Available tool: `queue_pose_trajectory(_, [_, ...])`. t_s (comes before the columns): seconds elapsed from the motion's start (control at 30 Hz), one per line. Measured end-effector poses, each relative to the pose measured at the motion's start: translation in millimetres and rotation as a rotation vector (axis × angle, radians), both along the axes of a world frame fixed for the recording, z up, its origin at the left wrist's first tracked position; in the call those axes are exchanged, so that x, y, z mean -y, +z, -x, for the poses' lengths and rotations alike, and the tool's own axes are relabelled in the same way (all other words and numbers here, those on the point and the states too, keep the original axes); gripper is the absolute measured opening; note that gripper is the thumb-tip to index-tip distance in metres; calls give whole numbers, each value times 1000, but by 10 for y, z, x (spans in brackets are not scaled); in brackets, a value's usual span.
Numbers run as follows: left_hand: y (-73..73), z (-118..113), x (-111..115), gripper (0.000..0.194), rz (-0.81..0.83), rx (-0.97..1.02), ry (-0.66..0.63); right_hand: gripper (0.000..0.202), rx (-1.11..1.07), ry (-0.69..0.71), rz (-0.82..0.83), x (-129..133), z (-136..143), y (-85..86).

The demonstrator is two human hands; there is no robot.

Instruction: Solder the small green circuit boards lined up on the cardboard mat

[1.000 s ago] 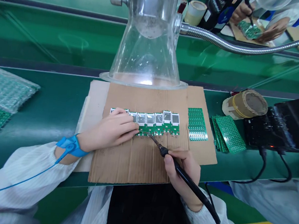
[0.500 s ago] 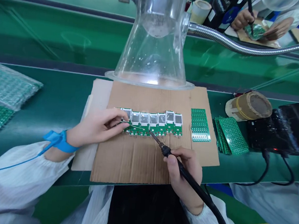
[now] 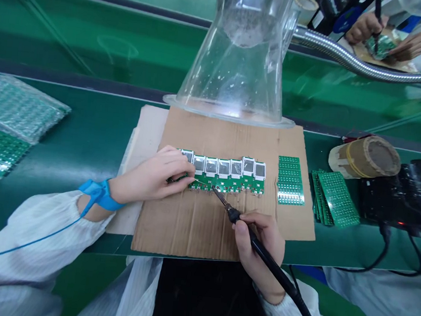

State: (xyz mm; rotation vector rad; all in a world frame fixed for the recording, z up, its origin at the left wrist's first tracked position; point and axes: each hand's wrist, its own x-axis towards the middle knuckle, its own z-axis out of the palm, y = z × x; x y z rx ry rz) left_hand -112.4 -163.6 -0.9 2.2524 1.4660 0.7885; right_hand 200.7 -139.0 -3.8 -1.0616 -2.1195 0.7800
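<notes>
Closer to the iron's tip than 0.5 seconds ago, my left hand point(image 3: 156, 175) has moved right along the row of boards point(image 3: 226, 183), which lies on cardboard point(image 3: 189, 225) just beyond both sets of fingers. I have the left fingertips pinched on a thin wire point(image 3: 201, 181) that reaches toward the tip, and they cover the row's left end; 7 screens show. My right hand point(image 3: 262, 237) grips the black iron point(image 3: 272, 266), fingers closed around its handle, the tip up and left of them at the row's near edge; I cannot tell whether it touches.

Right of and beyond the right fingers, I see 1 green panel point(image 3: 292, 181) on the cardboard, then a stack point(image 3: 340, 200), a roll point(image 3: 382, 157) and a black box point(image 3: 396, 198). Wrapped boards point(image 3: 25, 108) lie well left of the left fingers. Beyond the fingers hangs a clear hood point(image 3: 236, 76), with a co-worker's 2 hands point(image 3: 415, 44) at far right.
</notes>
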Motion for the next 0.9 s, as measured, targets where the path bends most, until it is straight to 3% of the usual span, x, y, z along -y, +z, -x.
queue_pose_trajectory(0.33, [8, -45, 8, 14, 23, 6, -30, 7, 7, 40, -168, -4, 10, -15])
queue_pose_trajectory(0.53, [7, 3, 14, 11, -45, 16, -23, 5, 1, 13, -156, 9, 40, 42])
queue_pose_trajectory(0.9, [-19, -3, 12, 15, 20, -12, -24, 6, 7, 76, -125, 4, 114, 28])
